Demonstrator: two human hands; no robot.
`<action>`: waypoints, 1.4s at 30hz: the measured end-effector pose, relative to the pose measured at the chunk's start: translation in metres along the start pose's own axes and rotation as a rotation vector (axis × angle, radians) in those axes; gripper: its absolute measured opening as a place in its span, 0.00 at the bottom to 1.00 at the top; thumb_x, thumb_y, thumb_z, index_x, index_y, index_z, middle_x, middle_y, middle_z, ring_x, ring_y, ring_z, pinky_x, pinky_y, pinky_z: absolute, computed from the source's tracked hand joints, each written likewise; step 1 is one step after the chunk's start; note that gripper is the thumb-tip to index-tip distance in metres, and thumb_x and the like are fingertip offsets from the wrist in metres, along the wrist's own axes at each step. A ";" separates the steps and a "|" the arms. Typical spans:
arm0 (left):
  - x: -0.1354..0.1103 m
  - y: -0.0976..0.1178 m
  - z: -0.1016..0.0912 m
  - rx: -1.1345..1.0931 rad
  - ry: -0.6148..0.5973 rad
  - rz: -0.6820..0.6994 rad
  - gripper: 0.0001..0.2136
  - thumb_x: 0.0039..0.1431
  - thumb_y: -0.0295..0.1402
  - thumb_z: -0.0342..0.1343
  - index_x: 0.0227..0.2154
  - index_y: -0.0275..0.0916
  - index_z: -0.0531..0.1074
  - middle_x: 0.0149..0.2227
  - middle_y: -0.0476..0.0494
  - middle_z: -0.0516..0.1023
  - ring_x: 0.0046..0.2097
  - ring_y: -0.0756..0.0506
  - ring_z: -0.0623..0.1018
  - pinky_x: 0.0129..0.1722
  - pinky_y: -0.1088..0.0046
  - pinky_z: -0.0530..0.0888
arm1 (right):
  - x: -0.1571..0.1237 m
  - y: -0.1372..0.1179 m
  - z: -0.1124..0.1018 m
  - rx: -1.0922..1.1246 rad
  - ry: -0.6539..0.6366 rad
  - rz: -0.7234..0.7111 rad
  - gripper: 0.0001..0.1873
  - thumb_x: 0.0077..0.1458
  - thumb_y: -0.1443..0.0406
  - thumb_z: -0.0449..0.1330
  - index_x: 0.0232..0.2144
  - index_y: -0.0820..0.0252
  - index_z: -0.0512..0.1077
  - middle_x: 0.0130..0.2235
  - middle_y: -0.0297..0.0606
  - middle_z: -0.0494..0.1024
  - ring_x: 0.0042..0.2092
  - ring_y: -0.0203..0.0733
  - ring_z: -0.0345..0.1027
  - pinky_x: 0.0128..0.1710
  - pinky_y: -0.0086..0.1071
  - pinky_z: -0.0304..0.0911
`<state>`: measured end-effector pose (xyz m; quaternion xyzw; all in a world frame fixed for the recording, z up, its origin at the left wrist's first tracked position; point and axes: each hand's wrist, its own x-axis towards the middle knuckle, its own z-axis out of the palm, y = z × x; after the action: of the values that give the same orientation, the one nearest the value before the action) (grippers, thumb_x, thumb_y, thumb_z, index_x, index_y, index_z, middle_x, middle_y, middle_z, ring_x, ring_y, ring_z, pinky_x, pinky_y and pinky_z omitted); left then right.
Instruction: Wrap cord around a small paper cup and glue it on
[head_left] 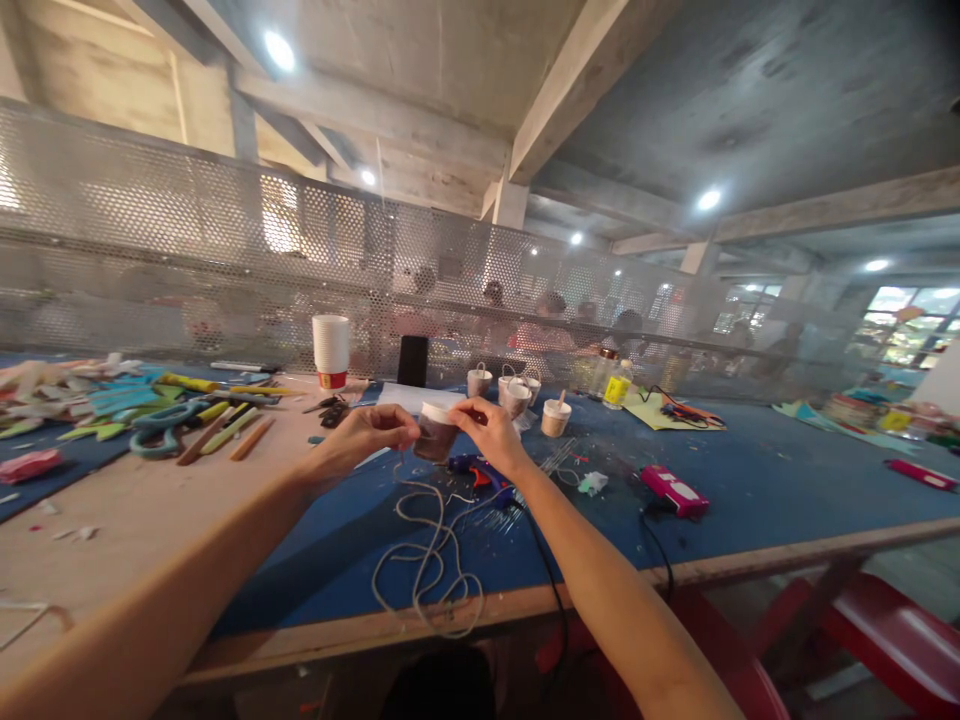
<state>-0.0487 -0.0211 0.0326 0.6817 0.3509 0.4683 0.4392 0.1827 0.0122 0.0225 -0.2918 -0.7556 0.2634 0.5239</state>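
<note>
A small paper cup (436, 438), brown on its side with a white rim, is held up over the blue table between my two hands. My left hand (377, 430) is closed in a pinch at the cup's left side, and a thin grey cord (427, 530) hangs down from near its fingertips. Loops of this cord lie on the table and reach its front edge. On the other side, my right hand (486, 428) pinches at the cup's upper right rim. What lies exactly between the fingertips is partly hidden. Below the cup is a blue glue gun (484, 472) with an orange-red trigger.
Several small cups with cord handles (514, 397) stand behind, near a cup (555, 418) holding a stick. A stack of paper cups (331, 350), a black phone (413, 360), scissors (166, 428) and a pink box (675, 490) surround the work. A perforated metal screen (315, 260) borders the back.
</note>
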 end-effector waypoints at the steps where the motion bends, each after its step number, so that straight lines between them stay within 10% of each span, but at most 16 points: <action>1: 0.000 0.000 0.001 -0.011 0.012 -0.010 0.08 0.53 0.36 0.69 0.27 0.38 0.80 0.27 0.49 0.78 0.30 0.50 0.73 0.33 0.76 0.68 | 0.000 0.000 0.000 0.003 0.003 0.001 0.11 0.59 0.56 0.63 0.34 0.58 0.78 0.37 0.35 0.80 0.39 0.40 0.73 0.44 0.32 0.68; 10: -0.002 0.004 -0.001 -0.457 0.067 -0.155 0.13 0.49 0.29 0.72 0.39 0.39 0.80 0.31 0.48 0.81 0.31 0.51 0.78 0.33 0.78 0.75 | -0.001 0.003 0.002 0.000 0.060 0.008 0.12 0.59 0.56 0.62 0.34 0.58 0.77 0.37 0.36 0.80 0.39 0.41 0.74 0.44 0.32 0.68; 18: -0.002 -0.008 -0.001 -0.247 -0.115 -0.261 0.29 0.49 0.28 0.71 0.56 0.42 0.75 0.35 0.41 0.85 0.33 0.46 0.83 0.35 0.75 0.78 | -0.003 -0.001 0.002 0.012 0.033 -0.013 0.12 0.60 0.54 0.62 0.35 0.57 0.77 0.37 0.35 0.79 0.40 0.40 0.72 0.44 0.31 0.68; 31: -0.005 -0.029 0.001 -0.067 -0.265 -0.339 0.24 0.48 0.32 0.72 0.50 0.40 0.77 0.30 0.39 0.83 0.26 0.46 0.81 0.26 0.77 0.74 | -0.007 -0.008 0.010 0.028 -0.080 -0.047 0.14 0.59 0.53 0.63 0.33 0.58 0.77 0.37 0.36 0.75 0.38 0.39 0.70 0.43 0.31 0.66; 42: -0.004 -0.032 0.006 -0.378 -0.311 -0.458 0.15 0.49 0.26 0.71 0.40 0.38 0.78 0.26 0.48 0.79 0.21 0.53 0.75 0.21 0.84 0.71 | -0.006 -0.008 0.010 0.097 -0.064 0.047 0.16 0.58 0.51 0.63 0.34 0.58 0.77 0.37 0.36 0.78 0.40 0.40 0.71 0.43 0.31 0.66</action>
<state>-0.0468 -0.0142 0.0003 0.5551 0.3307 0.3046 0.6998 0.1733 0.0013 0.0209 -0.2752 -0.7512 0.3212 0.5068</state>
